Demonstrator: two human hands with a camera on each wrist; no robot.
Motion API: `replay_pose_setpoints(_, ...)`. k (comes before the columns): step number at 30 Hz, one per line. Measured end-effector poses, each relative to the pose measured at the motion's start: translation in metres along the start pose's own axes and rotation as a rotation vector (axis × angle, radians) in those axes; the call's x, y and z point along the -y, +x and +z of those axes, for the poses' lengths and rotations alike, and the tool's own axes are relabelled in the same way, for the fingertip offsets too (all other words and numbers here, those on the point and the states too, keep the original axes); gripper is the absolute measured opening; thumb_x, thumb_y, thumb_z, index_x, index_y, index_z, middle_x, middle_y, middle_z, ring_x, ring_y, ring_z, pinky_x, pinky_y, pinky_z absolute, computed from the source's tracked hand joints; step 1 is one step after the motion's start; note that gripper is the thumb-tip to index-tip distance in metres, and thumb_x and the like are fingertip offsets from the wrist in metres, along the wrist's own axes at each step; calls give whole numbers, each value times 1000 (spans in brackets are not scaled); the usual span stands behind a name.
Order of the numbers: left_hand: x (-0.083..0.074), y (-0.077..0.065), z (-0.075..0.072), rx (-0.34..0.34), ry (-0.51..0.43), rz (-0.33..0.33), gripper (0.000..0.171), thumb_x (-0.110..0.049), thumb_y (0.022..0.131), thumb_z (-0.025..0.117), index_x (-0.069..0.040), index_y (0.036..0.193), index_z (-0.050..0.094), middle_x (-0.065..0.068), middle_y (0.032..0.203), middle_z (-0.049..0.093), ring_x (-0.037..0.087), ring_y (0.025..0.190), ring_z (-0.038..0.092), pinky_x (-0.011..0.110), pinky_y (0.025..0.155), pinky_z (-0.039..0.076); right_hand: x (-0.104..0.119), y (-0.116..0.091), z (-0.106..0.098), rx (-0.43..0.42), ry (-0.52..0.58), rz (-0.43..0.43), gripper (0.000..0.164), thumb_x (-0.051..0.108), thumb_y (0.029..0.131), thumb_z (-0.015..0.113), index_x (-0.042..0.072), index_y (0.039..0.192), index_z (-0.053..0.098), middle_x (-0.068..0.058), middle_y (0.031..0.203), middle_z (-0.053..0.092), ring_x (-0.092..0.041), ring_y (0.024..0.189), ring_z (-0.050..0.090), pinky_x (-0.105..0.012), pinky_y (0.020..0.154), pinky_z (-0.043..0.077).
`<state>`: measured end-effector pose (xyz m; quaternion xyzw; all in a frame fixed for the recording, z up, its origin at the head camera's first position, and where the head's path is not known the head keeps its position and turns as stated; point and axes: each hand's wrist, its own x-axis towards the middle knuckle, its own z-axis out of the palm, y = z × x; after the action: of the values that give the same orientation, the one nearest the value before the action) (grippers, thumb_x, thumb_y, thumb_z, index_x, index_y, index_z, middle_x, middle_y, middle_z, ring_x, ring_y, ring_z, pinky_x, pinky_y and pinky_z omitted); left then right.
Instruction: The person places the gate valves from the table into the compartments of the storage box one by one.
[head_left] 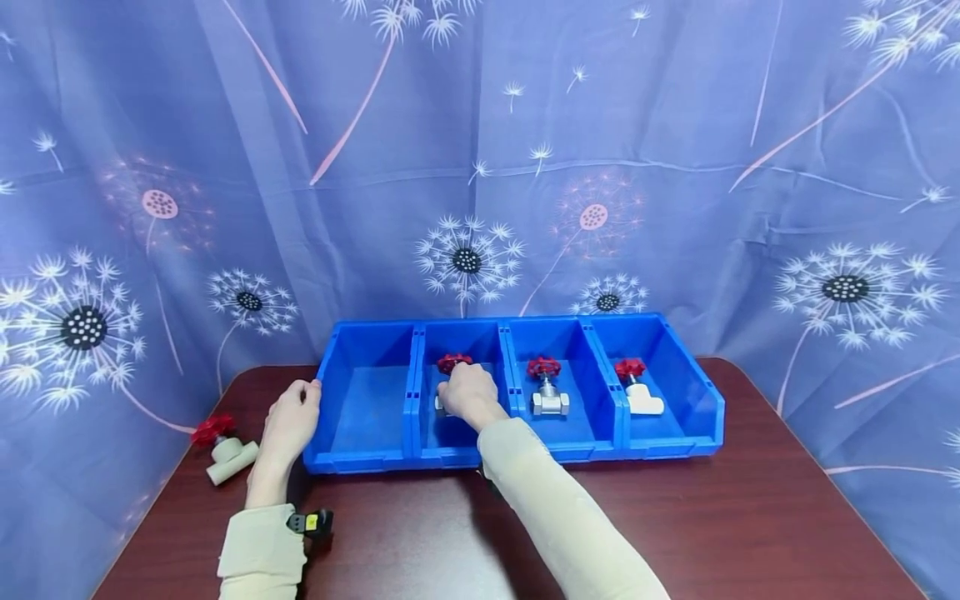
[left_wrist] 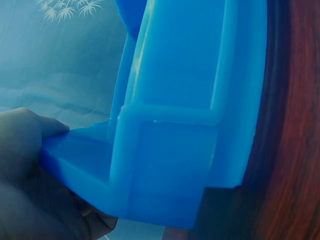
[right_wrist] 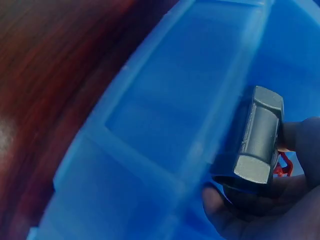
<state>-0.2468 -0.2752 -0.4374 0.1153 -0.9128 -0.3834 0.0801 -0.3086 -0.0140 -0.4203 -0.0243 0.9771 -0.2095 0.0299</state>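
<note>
While left hand (head_left: pixel 291 423) grips bin (head_left: pixel 360 460), right hand (head_left: pixel 470 394) holds metal valve (right_wrist: pixel 261 134).

No lettering, brand, number or sign can be read in any of the three views. A small yellow patch (head_left: pixel 312 522) with dark marks stands on the black device (head_left: pixel 325 524) at the left cuff (head_left: pixel 262 542) (far too small to make out). On the metal valve (right_wrist: pixel 261 132) and the blue bins (head_left: pixel 360 462), too, the surfaces give no legible characters, even in the wrist views.
</note>
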Motion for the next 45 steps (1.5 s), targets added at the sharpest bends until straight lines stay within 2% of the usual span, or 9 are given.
replay_pose_setpoints(11, -1, -1, 0, 4, 1, -4, 52, -49, 104, 28, -4, 105, 52, 15, 87, 52, 35, 90, 51, 43, 72, 37, -11, 6, 12, 43, 53, 65, 24, 27, 94, 59, 6, 84, 65, -10, 77, 59, -27, 69, 58, -41, 69, 52)
replay_pose_setpoints(21, -2, 0, 1, 1, -4, -9, 55, -49, 104, 28, -2, 115, 54, 21, 104, 58, 39, 97, 52, 49, 76, 40, -15, 13, 19, 47, 24, 82, 25, 28, 96, 57, 5, 92, 66, -14, 92, 63, -31, 81, 57, -47, 81, 50)
replay_pose_setpoints(29, -3, -2, -1, 7, 1, -3, 55, -50, 104, 27, -3, 112, 54, 18, 96, 56, 37, 94, 52, 47, 75, 39, -14, 15, 21, 53, 26, 80, 26, 29, 97, 57, 4, 98, 66, -15, 97, 62, -33, 88, 55, -50, 86, 48)
replay_pose_setpoints(34, -3, -2, -1, 2, -2, 1, 55, -49, 104, 27, -3, 112, 54, 17, 93, 56, 37, 93, 52, 47, 75, 38, -14, 17, 23, 51, 27, 79, 25, 28, 96, 57, 5, 97, 67, -15, 97, 63, -33, 89, 55, -50, 86, 47)
replay_pose_setpoints(41, -1, 0, 1, -8, 5, 2, 50, -49, 104, 29, -4, 105, 53, 14, 83, 51, 34, 87, 52, 42, 70, 36, -15, 17, 26, 65, 49, 93, 27, 31, 96, 57, 7, 91, 66, -15, 97, 62, -33, 92, 55, -51, 85, 47)
replay_pose_setpoints(45, -1, 0, 1, -11, 3, 1, 50, -49, 104, 29, -5, 104, 53, 14, 83, 51, 34, 87, 52, 41, 70, 37, -15, 18, 26, 73, 60, 92, 27, 31, 97, 57, 7, 91, 67, -16, 98, 62, -34, 93, 54, -52, 86, 46)
